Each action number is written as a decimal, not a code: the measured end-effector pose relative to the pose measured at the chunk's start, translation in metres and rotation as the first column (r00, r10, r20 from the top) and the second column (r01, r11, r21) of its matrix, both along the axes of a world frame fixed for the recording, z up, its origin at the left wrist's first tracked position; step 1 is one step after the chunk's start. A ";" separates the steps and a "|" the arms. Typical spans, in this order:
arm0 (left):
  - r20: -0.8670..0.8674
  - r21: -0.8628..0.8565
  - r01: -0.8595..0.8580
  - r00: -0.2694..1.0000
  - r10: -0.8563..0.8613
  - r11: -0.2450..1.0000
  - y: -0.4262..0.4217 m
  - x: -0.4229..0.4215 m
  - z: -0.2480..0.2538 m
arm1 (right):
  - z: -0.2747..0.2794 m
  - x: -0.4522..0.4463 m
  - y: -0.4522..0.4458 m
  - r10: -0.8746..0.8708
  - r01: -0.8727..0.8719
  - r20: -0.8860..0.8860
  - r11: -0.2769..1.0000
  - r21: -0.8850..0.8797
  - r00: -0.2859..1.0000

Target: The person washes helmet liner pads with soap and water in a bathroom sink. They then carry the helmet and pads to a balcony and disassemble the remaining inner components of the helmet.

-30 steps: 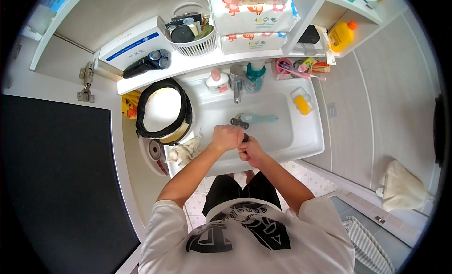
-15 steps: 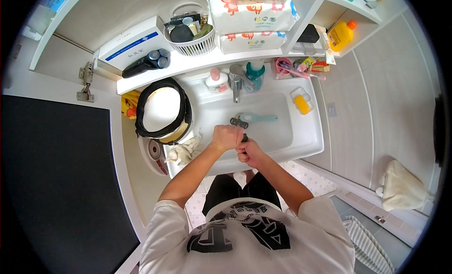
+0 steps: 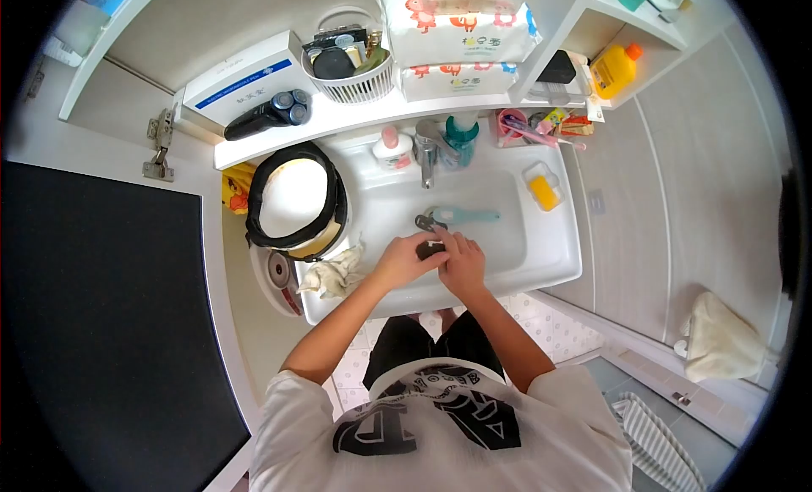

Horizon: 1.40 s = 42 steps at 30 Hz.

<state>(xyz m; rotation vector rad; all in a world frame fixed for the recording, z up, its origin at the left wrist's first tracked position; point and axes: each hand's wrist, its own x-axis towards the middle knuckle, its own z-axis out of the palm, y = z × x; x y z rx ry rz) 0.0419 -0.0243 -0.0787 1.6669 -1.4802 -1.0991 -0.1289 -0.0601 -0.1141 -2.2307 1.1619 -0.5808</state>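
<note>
Two packs [image 3: 474, 45] on the shelf [image 3: 334, 113] carry animal prints and Chinese characters too small to read surely; the white box [image 3: 249, 79] bears Chinese characters and a blue strip whose lettering blurs. Above the sink [image 3: 554, 259], the left hand [image 3: 406, 260] is closed around a dark object [image 3: 430, 249]; right-hand [image 3: 463, 263] fingers lie against it, their grip unclear. Its visible part lies roughly left to right; fingers hide where it points.
</note>
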 end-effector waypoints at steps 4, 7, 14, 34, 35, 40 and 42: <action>0.069 0.109 -0.135 0.989 0.128 0.985 0.009 0.033 0.064 | 0.008 0.008 -0.002 0.023 0.015 0.229 0.986 -0.165 0.973; 0.266 -0.295 -0.364 0.857 0.442 0.884 0.015 0.079 0.097 | 0.008 0.010 0.002 -0.019 0.012 0.229 0.999 0.031 0.973; 0.714 -0.099 -0.463 0.583 0.388 0.881 0.019 0.181 0.095 | -0.070 -0.005 0.013 0.088 -0.059 -0.168 0.984 0.168 0.982; 0.522 -0.366 -0.592 0.508 0.686 0.718 0.101 0.152 0.070 | -0.219 0.052 -0.036 0.392 -0.190 -0.718 0.918 0.349 0.575; 0.482 -0.325 -0.623 0.538 0.691 0.712 0.106 0.154 0.065 | -0.222 0.054 -0.037 0.401 -0.182 -0.717 0.913 0.366 0.570; 0.322 -0.241 -0.677 0.620 0.715 0.695 0.113 0.163 0.048 | -0.169 0.069 -0.037 0.283 -0.173 -0.417 0.944 0.281 0.864; 0.287 -0.235 -0.692 0.621 0.729 0.682 0.113 0.161 0.049 | -0.118 0.090 -0.030 0.219 -0.206 -0.141 0.973 0.102 0.965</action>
